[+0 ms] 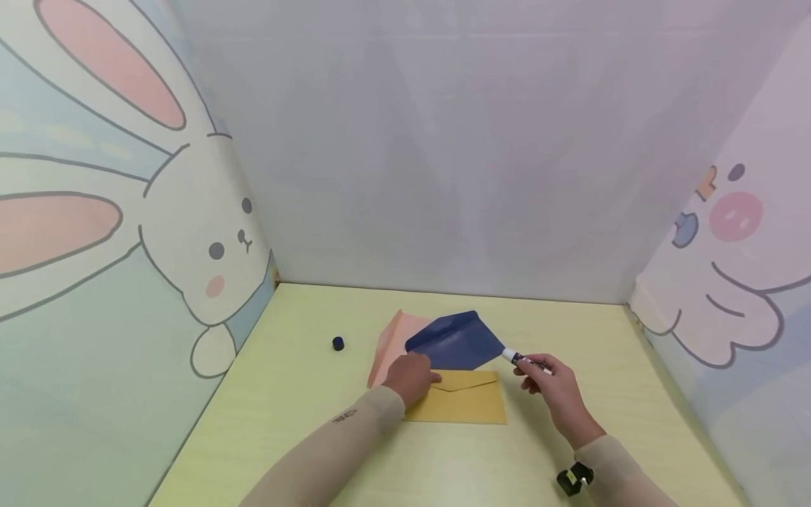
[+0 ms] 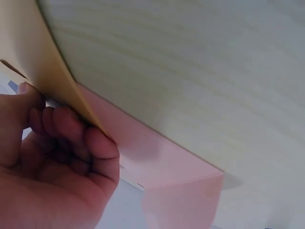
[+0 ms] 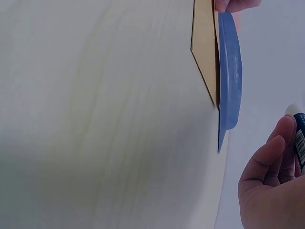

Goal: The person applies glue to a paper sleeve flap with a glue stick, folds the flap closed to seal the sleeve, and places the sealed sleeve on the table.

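Observation:
My left hand [image 1: 410, 377] lies over the left end of a yellow envelope [image 1: 465, 408], fingers curled against it and the thumb along its flap. In the left wrist view the fingertips [image 2: 102, 143] meet the edge of the yellow paper. Raised to the right, my right hand [image 1: 550, 384] grips an uncapped glue stick [image 1: 516, 357], its white tip pointing up and left. Behind the yellow envelope lies a dark blue envelope [image 1: 456, 343] with its flap unfolded; the glue stick's tip overlaps its right corner in the head view. A pink envelope [image 1: 386, 345] lies partly beneath these.
A small dark blue cap [image 1: 338, 343] stands on the pale wood-grain table [image 1: 304, 415], left of the envelopes. A grey-white panel [image 1: 431, 176] closes off the back, and side panels with cartoon animals [image 1: 209, 274] flank the table. A black wrist device [image 1: 575, 479] sits by the right cuff.

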Demonstrator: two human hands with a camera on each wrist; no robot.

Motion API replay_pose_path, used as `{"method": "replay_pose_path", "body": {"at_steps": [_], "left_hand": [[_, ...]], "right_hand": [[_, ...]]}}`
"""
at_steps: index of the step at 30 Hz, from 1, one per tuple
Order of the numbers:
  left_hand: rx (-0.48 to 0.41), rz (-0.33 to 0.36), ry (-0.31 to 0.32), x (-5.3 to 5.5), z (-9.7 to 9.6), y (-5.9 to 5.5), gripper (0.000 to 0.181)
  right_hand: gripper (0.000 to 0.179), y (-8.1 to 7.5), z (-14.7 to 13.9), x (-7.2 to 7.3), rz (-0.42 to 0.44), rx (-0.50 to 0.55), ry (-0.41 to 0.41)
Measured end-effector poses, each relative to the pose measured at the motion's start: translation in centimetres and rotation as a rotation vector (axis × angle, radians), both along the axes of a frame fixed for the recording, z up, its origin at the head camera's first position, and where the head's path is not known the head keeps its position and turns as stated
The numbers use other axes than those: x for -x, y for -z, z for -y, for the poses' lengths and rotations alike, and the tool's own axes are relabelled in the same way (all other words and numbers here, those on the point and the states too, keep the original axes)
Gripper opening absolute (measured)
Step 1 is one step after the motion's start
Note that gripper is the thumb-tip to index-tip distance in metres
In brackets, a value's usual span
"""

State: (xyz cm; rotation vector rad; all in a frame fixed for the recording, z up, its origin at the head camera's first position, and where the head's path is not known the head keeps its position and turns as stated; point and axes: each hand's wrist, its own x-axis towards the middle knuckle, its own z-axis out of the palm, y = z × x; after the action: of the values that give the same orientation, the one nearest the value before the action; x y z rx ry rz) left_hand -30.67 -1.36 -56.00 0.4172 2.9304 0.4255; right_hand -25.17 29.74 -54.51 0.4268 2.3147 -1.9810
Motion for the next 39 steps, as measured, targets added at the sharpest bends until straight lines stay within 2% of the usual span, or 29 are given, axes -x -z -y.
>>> {"method": "replay_pose_path", "body": {"at_steps": [3, 4, 5, 7, 12, 14, 18, 21, 23, 28, 32, 35, 39], "left_hand": [[-0.011, 0.023, 0.001, 0.0, 0.1, -0.3, 0.044], [-0.025, 0.040, -0.001, -0.1, 0.2, -0.8, 0.043], [-0.029, 0.042, 0.001, -0.1, 0.2, -0.8, 0.043], [-0.018, 0.024, 0.012, 0.2, 0.3, 0.0, 0.043], [0.005, 0.052, 0.024, 0.0, 0.4, -0.8, 0.046], [-0.005, 0.097, 0.005, -0.4, 0.2, -1.9, 0.051], [-0.015, 0.122, -0.036, -0.6, -0.5, -1.8, 0.072], [0.012, 0.093, -0.053, -0.9, -1.3, -1.5, 0.085], [0.060, 0.062, -0.058, -1.2, -1.8, -1.4, 0.089], [0.191, -0.003, -0.088, -1.6, -2.9, -1.0, 0.091], [0.255, -0.046, -0.114, -1.7, -3.6, -0.8, 0.093], [0.252, -0.057, -0.117, -1.8, -3.6, -0.8, 0.093], [0.212, -0.066, -0.092, -1.7, -3.0, -0.5, 0.093]], "right_hand": [[0.036, -0.1, 0.0, 0.0, 0.000, 0.002, 0.001], [0.036, -0.1, 0.0, 0.0, 0.001, 0.003, 0.001], [0.036, -0.2, 0.0, 0.0, 0.003, 0.003, 0.000], [0.035, -0.2, 0.1, 0.0, 0.005, 0.004, 0.000], [0.035, -0.2, 0.0, -0.1, -0.005, 0.004, 0.003], [0.035, -0.2, 0.0, -0.2, -0.016, 0.000, 0.009], [0.036, -0.3, -0.1, -0.3, -0.028, -0.010, 0.007], [0.036, -0.4, -0.1, -0.3, -0.022, -0.009, 0.004], [0.036, -0.4, 0.0, -0.4, -0.018, -0.009, 0.007], [0.035, -0.2, -0.1, -0.3, -0.011, -0.006, 0.009], [0.034, -0.1, -0.2, -0.3, -0.015, -0.005, 0.013], [0.035, -0.2, -0.1, -0.3, -0.013, -0.010, 0.008], [0.036, -0.3, 0.0, -0.3, -0.011, -0.010, 0.001]]}}
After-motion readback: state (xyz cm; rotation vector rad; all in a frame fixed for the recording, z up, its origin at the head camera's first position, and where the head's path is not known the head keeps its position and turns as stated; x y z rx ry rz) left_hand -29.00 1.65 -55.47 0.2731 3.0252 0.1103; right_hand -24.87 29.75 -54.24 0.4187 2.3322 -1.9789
